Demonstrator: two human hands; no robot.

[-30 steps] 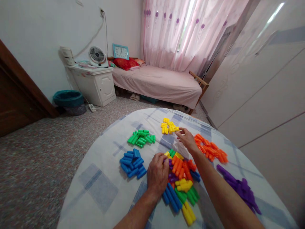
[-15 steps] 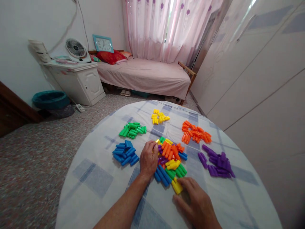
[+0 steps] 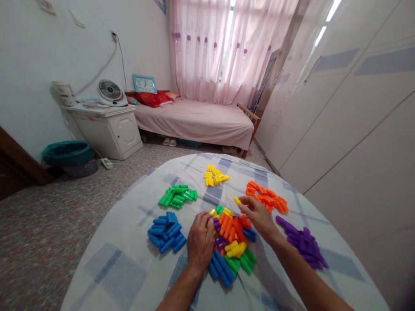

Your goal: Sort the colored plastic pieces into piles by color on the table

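My right hand (image 3: 257, 214) is raised over the far right side of the mixed pile, pinching a yellow plastic building block (image 3: 237, 201) between thumb and fingers. At the pile's left edge rests my left hand (image 3: 201, 237), its fingers curled together against the pieces; what lies under the fingertips is hidden. The mixed pile holds orange blocks (image 3: 228, 226), yellow blocks (image 3: 235, 249), green blocks (image 3: 248, 260), blue blocks (image 3: 222, 268) and some purple ones. All are ribbed, tube-like plastic pieces.
Around the pile on the cloth-covered round table (image 3: 123, 276) lie single-colour heaps: blue (image 3: 167, 232), green (image 3: 177, 196), yellow (image 3: 215, 176), orange (image 3: 267, 196) and purple (image 3: 304, 244). A bed (image 3: 194, 116) stands beyond the table, with a white cabinet (image 3: 119, 134) at left.
My right hand has picked up the yellow block from the pile's near edge and moved it forward to the far side. My left hand stays by the pile. The view has tilted up.
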